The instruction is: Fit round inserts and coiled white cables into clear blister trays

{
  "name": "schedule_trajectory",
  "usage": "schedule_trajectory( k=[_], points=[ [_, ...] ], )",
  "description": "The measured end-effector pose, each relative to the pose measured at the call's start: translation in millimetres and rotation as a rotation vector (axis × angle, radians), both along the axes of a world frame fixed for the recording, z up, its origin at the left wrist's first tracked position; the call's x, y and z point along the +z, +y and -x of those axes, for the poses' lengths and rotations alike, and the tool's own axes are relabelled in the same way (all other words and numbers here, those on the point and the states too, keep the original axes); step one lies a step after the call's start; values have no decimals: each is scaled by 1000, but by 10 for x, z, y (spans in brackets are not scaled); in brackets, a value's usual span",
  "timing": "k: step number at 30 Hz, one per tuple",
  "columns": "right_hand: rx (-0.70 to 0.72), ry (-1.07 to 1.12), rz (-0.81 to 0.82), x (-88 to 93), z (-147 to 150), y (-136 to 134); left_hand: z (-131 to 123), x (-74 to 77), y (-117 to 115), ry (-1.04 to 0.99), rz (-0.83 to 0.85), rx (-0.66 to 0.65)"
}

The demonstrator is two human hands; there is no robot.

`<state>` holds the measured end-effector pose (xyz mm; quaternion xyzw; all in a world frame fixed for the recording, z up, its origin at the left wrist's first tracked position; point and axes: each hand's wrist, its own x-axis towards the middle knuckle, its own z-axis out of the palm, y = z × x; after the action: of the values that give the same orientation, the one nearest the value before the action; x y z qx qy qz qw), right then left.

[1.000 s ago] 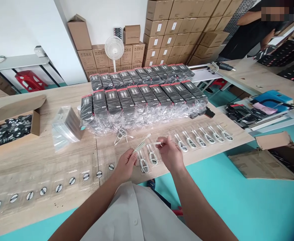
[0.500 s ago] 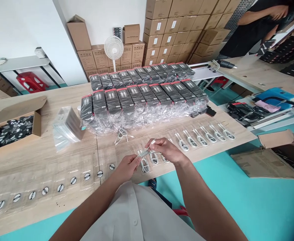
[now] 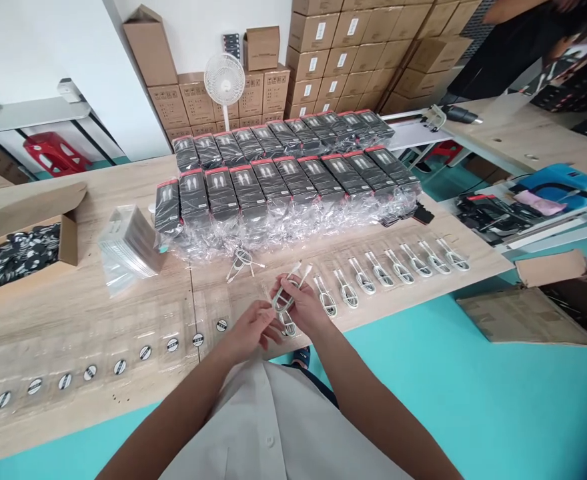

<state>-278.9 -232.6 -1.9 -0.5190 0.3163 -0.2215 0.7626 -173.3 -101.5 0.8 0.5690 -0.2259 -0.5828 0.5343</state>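
Fingers of the right hand are closed around a looped white cable, pinching it so that its two pale connector ends stick up past the fingertips. The left hand sits just beside it, with its fingers curled in toward the lower part of the loop. Whether they grip the cable or only touch it cannot be told from this view. A moment ago the cable ran straighter between the two hands; now it has been gathered into a loop, and the hands have closed in together.

The cable is held just above the near edge of the counter. To the right, a row of coiled white cables lies on clear bags, and to the left runs a line of clear bags with round black-and-white stickers. A loose cable lies just ahead of the hands, in front of shrink-wrapped black retail boxes. Farther left are a stack of clear bags and a cardboard box.
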Motion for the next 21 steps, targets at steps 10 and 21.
schedule_trajectory(
  k=[10, 21],
  points=[
    [420, 914, 741, -615, -192, 411, -672, -627, 285, -640, -459, -48],
    [532, 1033, 1022, -445, -168, 393, -542, -663, -4, -316, -245, 577]
  ],
)
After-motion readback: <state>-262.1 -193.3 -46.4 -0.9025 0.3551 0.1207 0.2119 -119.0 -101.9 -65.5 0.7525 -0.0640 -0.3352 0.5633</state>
